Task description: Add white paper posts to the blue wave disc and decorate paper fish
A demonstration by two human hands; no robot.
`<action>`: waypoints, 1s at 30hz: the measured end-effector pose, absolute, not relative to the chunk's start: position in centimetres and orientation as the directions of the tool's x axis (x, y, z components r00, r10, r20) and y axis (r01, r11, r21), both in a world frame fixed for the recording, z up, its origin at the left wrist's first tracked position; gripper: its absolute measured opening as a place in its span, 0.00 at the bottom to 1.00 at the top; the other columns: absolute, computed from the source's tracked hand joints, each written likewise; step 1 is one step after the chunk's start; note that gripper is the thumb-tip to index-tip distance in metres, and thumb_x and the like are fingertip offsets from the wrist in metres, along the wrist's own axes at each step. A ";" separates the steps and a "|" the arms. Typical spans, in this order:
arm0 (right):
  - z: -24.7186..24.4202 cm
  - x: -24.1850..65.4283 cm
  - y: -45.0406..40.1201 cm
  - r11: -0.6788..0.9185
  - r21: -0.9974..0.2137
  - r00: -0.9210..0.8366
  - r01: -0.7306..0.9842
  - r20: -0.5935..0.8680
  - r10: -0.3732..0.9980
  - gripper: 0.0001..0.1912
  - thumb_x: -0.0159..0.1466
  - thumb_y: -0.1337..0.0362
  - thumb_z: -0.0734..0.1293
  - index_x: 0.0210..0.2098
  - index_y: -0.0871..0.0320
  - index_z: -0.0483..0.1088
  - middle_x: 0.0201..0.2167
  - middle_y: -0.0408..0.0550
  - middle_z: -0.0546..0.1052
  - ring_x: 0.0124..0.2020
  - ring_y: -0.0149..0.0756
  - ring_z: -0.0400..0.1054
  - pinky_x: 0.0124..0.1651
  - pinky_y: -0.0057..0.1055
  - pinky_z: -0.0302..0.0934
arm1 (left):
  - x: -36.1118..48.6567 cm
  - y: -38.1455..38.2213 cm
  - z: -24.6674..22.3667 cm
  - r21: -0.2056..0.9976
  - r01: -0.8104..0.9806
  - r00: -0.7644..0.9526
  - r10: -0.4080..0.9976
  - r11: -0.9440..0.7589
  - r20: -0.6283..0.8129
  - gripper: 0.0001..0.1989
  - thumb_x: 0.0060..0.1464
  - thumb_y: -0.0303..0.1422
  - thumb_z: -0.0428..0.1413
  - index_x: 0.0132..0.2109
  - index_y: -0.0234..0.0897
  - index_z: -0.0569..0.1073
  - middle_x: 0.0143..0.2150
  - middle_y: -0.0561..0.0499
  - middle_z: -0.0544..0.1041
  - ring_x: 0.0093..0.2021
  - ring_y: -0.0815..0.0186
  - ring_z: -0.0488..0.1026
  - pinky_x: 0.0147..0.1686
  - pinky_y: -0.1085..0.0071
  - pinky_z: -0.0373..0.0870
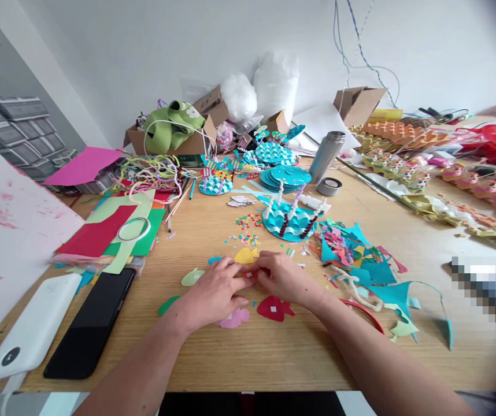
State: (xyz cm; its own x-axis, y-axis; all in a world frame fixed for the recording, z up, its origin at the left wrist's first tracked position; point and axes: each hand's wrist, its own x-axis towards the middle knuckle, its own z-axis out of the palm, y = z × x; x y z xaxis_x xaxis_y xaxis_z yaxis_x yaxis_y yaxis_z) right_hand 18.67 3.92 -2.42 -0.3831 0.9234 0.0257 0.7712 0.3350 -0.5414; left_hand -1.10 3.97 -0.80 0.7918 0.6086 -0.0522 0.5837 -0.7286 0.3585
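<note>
Several paper fish lie around my hands on the wooden table. My left hand (213,292) rests palm down with its fingers apart, fingertips at a small orange-red fish (249,275). The fingers of my right hand (278,274) are pinched together on that same fish. A yellow fish (246,255) lies just beyond the fingertips, and a light green one (193,277) is left of them. Nearer me are a pink fish (236,318), partly under my left hand, and a red fish (273,308) with a small white square on it.
A blue wavy disc (289,222) with upright twisted stems stands behind the hands. Paper scraps (347,245) spread to the right. A black phone (92,326) and a white power bank (33,326) lie left. A metal flask (326,157) stands farther back.
</note>
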 end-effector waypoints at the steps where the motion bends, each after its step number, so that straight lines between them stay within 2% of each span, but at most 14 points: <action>1: -2.5 18.7 3.9 0.339 -0.549 -0.386 0.764 0.032 0.922 0.17 0.55 0.74 0.58 0.35 0.60 0.78 0.32 0.48 0.76 0.30 0.31 0.68 0.33 0.25 0.56 | -1.1 4.0 -0.8 0.358 0.585 0.791 0.610 -0.727 -0.054 0.20 0.56 0.35 0.57 0.56 0.49 0.69 0.57 0.50 0.68 0.58 0.57 0.59 0.59 0.58 0.59; 8: -2.8 18.8 4.0 0.351 -0.591 -0.412 0.726 0.034 0.911 0.17 0.55 0.74 0.58 0.35 0.61 0.77 0.33 0.49 0.77 0.30 0.31 0.69 0.34 0.25 0.57 | -1.1 4.0 -0.7 0.357 0.591 0.786 0.616 -0.724 -0.054 0.19 0.56 0.35 0.57 0.55 0.48 0.70 0.55 0.50 0.69 0.59 0.58 0.59 0.59 0.59 0.59; 17: -3.3 18.2 4.1 0.266 -0.581 -0.328 0.769 -0.001 0.945 0.08 0.59 0.67 0.62 0.29 0.60 0.73 0.28 0.47 0.75 0.26 0.29 0.65 0.28 0.25 0.52 | -1.2 4.0 -0.8 0.348 0.593 0.783 0.621 -0.726 -0.037 0.13 0.56 0.35 0.57 0.49 0.45 0.73 0.50 0.49 0.70 0.56 0.57 0.61 0.56 0.59 0.62; 22: -3.8 17.9 4.3 0.226 -0.588 -0.292 0.777 -0.019 0.956 0.07 0.56 0.70 0.63 0.30 0.60 0.73 0.28 0.46 0.75 0.26 0.29 0.64 0.28 0.24 0.51 | -1.1 3.9 -0.8 0.341 0.589 0.787 0.616 -0.733 -0.035 0.13 0.56 0.35 0.56 0.49 0.45 0.73 0.51 0.49 0.70 0.56 0.57 0.61 0.56 0.59 0.62; 26: -3.8 17.5 4.3 0.219 -0.565 -0.278 0.796 -0.018 0.960 0.07 0.56 0.69 0.62 0.28 0.60 0.72 0.27 0.46 0.75 0.25 0.28 0.63 0.28 0.25 0.51 | -1.1 3.9 -0.9 0.327 0.598 0.782 0.623 -0.732 -0.035 0.09 0.56 0.36 0.56 0.45 0.44 0.75 0.49 0.49 0.71 0.55 0.57 0.61 0.55 0.60 0.63; 30: -3.4 17.4 4.2 0.203 -0.608 -0.277 0.768 -0.029 0.960 0.06 0.55 0.70 0.62 0.26 0.60 0.70 0.25 0.44 0.73 0.24 0.27 0.61 0.27 0.24 0.49 | -1.1 4.0 -1.0 0.322 0.607 0.776 0.630 -0.727 -0.041 0.09 0.57 0.36 0.56 0.44 0.44 0.75 0.48 0.48 0.71 0.55 0.57 0.62 0.55 0.60 0.63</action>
